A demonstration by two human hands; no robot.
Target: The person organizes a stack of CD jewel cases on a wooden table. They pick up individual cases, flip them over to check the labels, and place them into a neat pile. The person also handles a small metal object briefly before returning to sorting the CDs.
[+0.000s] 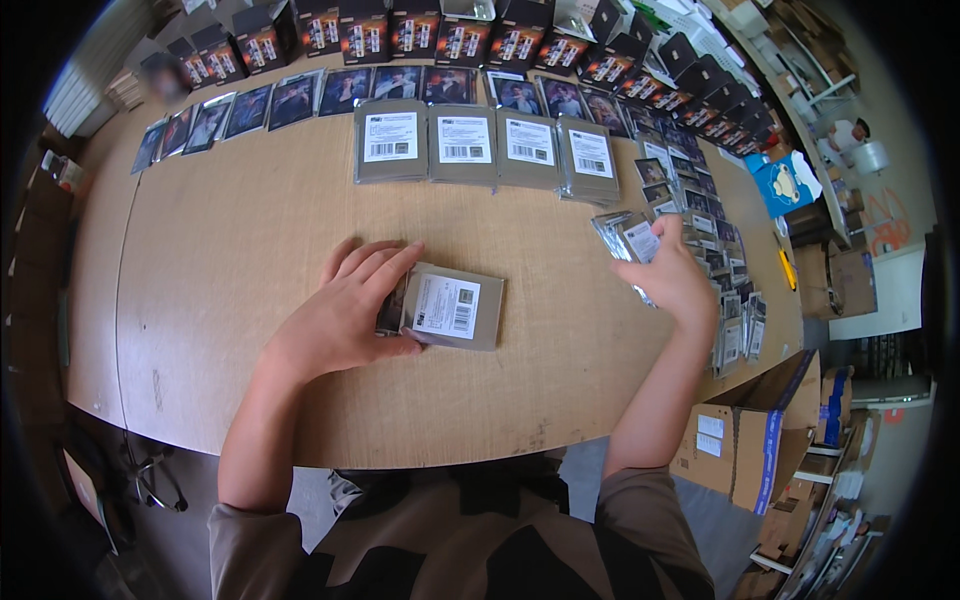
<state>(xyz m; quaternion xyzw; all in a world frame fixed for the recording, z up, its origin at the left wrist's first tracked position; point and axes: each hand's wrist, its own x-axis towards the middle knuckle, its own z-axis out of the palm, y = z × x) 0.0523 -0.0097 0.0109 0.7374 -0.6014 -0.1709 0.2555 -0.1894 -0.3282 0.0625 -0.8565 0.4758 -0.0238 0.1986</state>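
My left hand (337, 315) grips the left edge of a small stack of flat packets (487, 311) on the wooden table (247, 225). The top packet is grey-brown and bears a white label with a barcode. Part of a dark picture card shows under my fingers. At the right, my right hand (664, 270) has its thumb and fingers on a silvery plastic-sleeved packet (619, 232) with a white label. Four stacks of similar labelled packets (461, 169) lie side by side beyond my hands.
Picture cards (292, 101) line the far side, with black printed boxes (365, 37) behind them. Many smaller sleeved cards (697, 202) cover the right side, near a yellow utility knife (786, 268). An open cardboard box (742, 442) stands below the right edge. A person (847, 135) is farther off.
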